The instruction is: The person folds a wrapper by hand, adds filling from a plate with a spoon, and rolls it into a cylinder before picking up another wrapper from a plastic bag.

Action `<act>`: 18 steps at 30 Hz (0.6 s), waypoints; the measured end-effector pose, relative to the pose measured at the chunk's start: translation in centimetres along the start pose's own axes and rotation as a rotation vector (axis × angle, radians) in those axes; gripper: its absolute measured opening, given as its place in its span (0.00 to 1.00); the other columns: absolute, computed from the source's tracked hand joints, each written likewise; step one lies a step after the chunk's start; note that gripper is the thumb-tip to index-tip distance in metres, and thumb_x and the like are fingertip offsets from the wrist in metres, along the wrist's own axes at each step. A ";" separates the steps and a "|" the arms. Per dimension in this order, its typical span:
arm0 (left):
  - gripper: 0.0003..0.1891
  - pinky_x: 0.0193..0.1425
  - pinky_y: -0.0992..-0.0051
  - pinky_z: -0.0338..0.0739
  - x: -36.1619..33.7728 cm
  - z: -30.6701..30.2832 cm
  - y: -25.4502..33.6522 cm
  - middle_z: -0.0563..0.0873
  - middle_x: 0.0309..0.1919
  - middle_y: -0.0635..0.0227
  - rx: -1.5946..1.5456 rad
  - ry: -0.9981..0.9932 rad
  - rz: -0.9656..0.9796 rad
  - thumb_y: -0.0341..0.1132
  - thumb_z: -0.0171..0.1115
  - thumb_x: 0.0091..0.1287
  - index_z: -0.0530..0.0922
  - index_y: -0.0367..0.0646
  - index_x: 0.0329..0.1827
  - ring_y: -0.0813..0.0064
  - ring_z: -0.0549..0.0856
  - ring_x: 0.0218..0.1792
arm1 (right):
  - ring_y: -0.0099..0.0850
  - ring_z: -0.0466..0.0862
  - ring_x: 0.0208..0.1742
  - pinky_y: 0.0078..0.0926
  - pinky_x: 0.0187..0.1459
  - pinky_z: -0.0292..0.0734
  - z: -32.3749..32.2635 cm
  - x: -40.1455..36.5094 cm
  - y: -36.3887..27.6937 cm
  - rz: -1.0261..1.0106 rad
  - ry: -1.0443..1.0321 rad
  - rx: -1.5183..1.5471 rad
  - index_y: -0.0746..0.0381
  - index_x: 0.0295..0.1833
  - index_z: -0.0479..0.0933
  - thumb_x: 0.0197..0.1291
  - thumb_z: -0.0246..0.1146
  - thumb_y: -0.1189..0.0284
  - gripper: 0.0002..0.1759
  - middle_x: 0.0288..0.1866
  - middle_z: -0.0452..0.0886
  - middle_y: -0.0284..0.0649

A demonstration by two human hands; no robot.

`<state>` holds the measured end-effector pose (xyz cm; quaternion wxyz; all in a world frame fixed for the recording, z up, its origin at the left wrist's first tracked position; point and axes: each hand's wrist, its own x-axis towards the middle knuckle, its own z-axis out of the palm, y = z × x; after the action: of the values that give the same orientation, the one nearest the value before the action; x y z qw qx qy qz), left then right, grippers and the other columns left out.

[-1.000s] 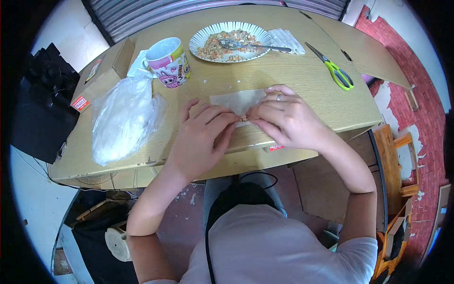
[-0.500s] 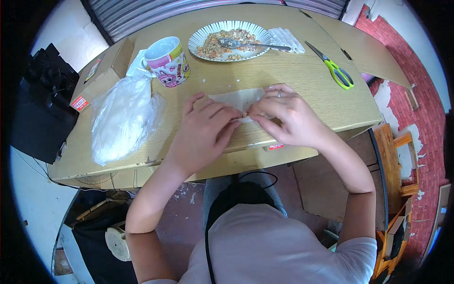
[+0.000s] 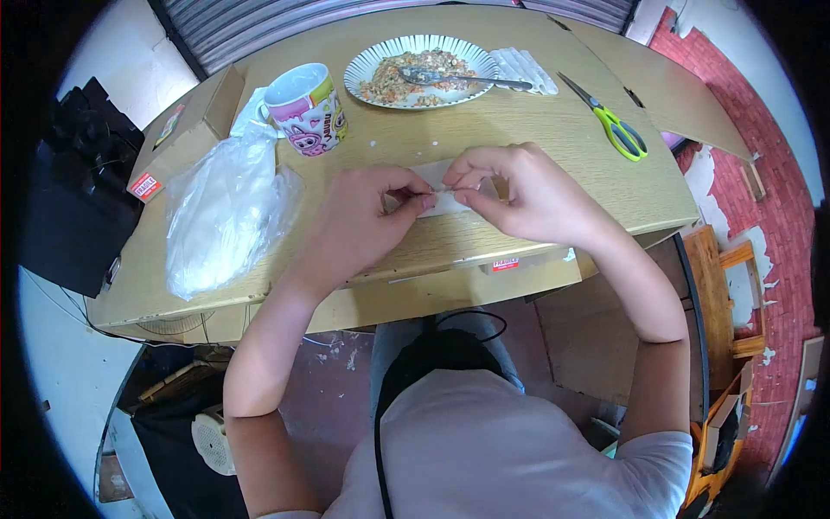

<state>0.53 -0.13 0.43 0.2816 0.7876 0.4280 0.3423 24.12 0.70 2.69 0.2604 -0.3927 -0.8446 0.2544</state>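
Observation:
A thin white spring roll wrapper (image 3: 447, 206) lies on the table between my hands, its near part folded up. My left hand (image 3: 363, 216) pinches the wrapper's left side with thumb and fingers. At the right, my right hand (image 3: 527, 195) pinches it too, fingertips close to those of the left. Any filling inside is hidden by the fold and fingers. Beyond the hands stands a white fluted plate (image 3: 363, 59) of chopped filling (image 3: 432, 67), with a spoon (image 3: 484, 82) resting across it. Several finished white rolls (image 3: 529, 71) sit side by side at the plate's right.
Green-handled scissors (image 3: 618, 130) lie at the right. Left of my hands are a cartoon-printed mug (image 3: 307, 112), a clear plastic bag (image 3: 220, 225) with something white in it, and a cardboard box (image 3: 194, 121). The table's front edge (image 3: 467, 259) runs just below my hands.
Both hands have moved slightly up and away from me along the wrapper, folding its near part forward. The filling glimpsed between the fingertips earlier is now covered.

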 end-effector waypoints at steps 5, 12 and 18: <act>0.09 0.48 0.65 0.86 0.0 -0.1 0.3 0.93 0.39 0.56 0.021 -0.012 -0.008 0.33 0.70 0.70 0.90 0.35 0.45 0.61 0.92 0.39 | 0.37 0.90 0.41 0.33 0.43 0.82 0.5 -0.7 0.0 -0.159 0.025 -0.179 0.65 0.49 0.88 0.67 0.70 0.75 0.08 0.41 0.91 0.44; 0.11 0.49 0.66 0.85 0.3 0.2 -0.6 0.93 0.39 0.56 0.003 0.022 -0.031 0.34 0.70 0.71 0.89 0.36 0.48 0.61 0.92 0.40 | 0.31 0.88 0.39 0.29 0.44 0.81 0.9 0.1 0.7 0.026 0.035 0.003 0.67 0.46 0.89 0.67 0.70 0.76 0.07 0.39 0.91 0.44; 0.11 0.49 0.69 0.84 1.2 0.0 -0.7 0.93 0.38 0.59 -0.005 -0.021 -0.123 0.35 0.71 0.71 0.90 0.38 0.49 0.69 0.91 0.38 | 0.18 0.85 0.39 0.24 0.44 0.80 0.2 1.6 1.2 0.213 -0.090 0.168 0.66 0.47 0.90 0.67 0.71 0.76 0.06 0.39 0.92 0.37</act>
<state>0.63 1.22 0.27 0.3087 0.7625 0.4719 0.3174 23.80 2.60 2.17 0.2258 -0.4451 -0.7847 0.3677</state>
